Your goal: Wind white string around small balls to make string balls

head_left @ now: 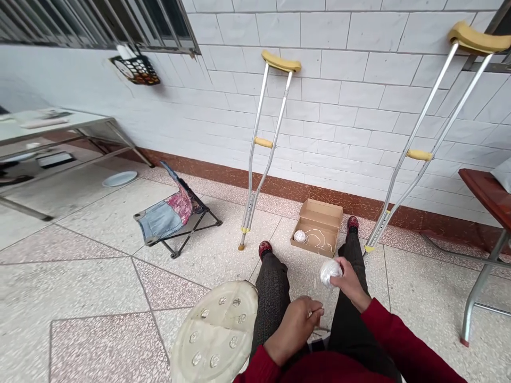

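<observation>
I sit with my legs stretched out over the tiled floor. My right hand (348, 281) is closed round a white ball of thread (329, 272) held above my knees. My left hand (297, 324) is lower and nearer me, its fingers pinched together on a thin strand of thread that runs toward the ball. Between my feet an open cardboard box (319, 215) lies on the floor, holding another white thread ball (299, 236) and loose coils of thread.
Two crutches (264, 143) (423, 138) lean on the white tiled wall. A small folding cloth stool (171, 213) stands left of them. A round pale plastic lid (217, 335) lies by my left leg. A metal table (48, 127) is far left, a red bench (487, 197) at right.
</observation>
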A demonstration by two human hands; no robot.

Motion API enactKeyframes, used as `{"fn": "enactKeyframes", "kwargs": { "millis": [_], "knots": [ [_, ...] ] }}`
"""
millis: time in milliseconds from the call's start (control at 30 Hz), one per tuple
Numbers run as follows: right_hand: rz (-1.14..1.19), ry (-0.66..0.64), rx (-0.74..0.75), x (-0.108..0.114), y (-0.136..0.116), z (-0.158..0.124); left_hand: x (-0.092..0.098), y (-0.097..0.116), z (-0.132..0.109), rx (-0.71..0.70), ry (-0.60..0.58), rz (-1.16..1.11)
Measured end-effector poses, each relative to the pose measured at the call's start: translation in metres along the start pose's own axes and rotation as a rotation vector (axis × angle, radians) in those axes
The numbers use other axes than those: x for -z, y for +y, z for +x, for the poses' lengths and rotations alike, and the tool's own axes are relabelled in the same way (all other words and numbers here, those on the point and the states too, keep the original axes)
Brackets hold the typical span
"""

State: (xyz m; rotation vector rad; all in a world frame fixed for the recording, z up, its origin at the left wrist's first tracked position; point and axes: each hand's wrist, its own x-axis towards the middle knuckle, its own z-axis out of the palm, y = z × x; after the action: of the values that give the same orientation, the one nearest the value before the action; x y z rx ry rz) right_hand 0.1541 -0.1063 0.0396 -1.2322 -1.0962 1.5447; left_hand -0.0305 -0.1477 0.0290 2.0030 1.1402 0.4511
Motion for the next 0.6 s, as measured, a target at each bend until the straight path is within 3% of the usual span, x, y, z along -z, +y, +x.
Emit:
{"fn": "enactKeyframes", "kwargs": {
  "millis": [167, 333, 467, 600],
  "knots": [
    [0.039, -0.165, -0.097, -0.016, 0.033, -0.039, 0.031, -0.001, 0.012, -0.086, 0.105, 0.036],
    [0.337, -0.181, -0.16, -0.017, 0.016, -0.068, 0.009, -0.021, 0.022, 0.082, 0.144, -0.186],
    [0.375, -0.106, -0.1, -0.008, -0.01, -0.045, -0.022, -0.026, 0.018, 0.117, 0.028, -0.248],
    [0.179, 0.09, -0.06, -0.003, -0.003, -0.001, -0.032, -0.015, 0.005, 0.072, -0.033, -0.104]
  ]
}}
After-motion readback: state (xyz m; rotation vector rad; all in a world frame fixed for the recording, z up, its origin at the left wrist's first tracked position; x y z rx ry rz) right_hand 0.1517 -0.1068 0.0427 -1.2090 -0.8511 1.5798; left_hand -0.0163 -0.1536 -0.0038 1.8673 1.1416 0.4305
